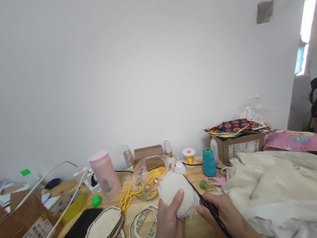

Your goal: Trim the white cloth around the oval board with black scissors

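My left hand is closed around a cream, fabric-covered padded piece with a scalloped edge, thumb on its face. Loose white cloth edges stick out at its lower right. My right hand grips a long, slim black tool, whose exact kind I cannot make out. The tool's thin end lies against the piece's right edge. Beneath and left of my left hand are thin cut-out wooden frames on the table. A stack of scalloped cream panels sits farther left.
Creased cream fabric covers the table's right side, before a cardboard box. Behind my hands stand a teal thread cone, a yellow thread spool and a plastic bag of yellow cords. Leftward are a pink tumbler and a black phone.
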Tool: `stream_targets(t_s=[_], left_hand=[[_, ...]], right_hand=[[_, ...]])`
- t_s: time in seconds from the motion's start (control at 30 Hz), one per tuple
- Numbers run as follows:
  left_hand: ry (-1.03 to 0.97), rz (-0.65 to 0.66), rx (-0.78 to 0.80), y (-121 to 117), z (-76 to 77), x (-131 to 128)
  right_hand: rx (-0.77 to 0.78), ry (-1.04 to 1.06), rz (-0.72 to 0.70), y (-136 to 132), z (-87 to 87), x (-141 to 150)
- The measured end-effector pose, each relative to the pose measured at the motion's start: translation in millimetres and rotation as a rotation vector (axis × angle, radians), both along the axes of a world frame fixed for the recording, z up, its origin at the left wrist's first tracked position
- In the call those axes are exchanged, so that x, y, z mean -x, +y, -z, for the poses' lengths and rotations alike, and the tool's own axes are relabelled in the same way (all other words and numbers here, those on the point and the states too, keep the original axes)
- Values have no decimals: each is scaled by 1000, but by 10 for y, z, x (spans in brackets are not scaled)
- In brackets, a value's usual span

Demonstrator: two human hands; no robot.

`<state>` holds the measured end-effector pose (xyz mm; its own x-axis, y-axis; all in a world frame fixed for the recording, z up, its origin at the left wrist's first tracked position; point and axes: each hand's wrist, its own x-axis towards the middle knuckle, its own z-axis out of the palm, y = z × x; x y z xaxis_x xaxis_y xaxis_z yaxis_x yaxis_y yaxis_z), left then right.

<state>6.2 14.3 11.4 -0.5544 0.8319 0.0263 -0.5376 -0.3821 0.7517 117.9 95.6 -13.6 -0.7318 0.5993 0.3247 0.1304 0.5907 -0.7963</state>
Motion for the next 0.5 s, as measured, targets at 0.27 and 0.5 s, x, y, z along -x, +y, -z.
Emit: stream_targets(t_s=[0.27,0.5], left_hand=[[42,21,-33,-16,-33,9],[64,62,0,-5,-4,-15]], right_hand=[[243,140,-256,-38,-20,-15],[134,84,-146,18,14,-7]])
